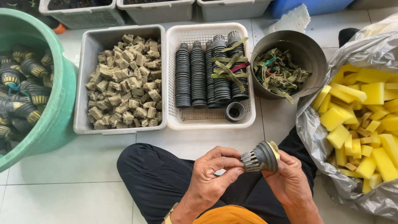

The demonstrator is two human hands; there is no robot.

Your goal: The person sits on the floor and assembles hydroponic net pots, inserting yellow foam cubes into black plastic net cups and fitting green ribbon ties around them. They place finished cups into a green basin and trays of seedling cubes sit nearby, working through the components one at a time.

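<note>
Both hands meet low in the view, above the person's lap, on 1 small black net cup (260, 157). The left hand (211, 174) pinches the slotted bottom end of the cup with thumb and fingers (226, 159) closed on it. The right hand (290, 182) wraps the wider rim end from below, fingers curled round it, and a bit of yellow sponge (273, 146) shows at the cup's mouth. The cup lies on its side, slotted end pointing left.

The person sits cross-legged in dark trousers (157, 174) on the white tiled floor (62, 182). Straight ahead on the floor sit 2 trays side by side: a grey tub (83, 108) heaped with brownish cubes (124, 79), and just right of it a white basket (244, 120) holding 4 rows of stacked black cups (199, 74), with green strips draped over the right-hand rows and 1 loose cup at the near edge. Right of the basket stands a dark round bowl (306, 54) with a tangle of green scraps inside. At the right edge of the floor a clear plastic bag (315, 137) gapes open, full of yellow sponge pieces (365, 116). At the left edge a green bucket (62, 99) holds black cups already showing yellow.
</note>
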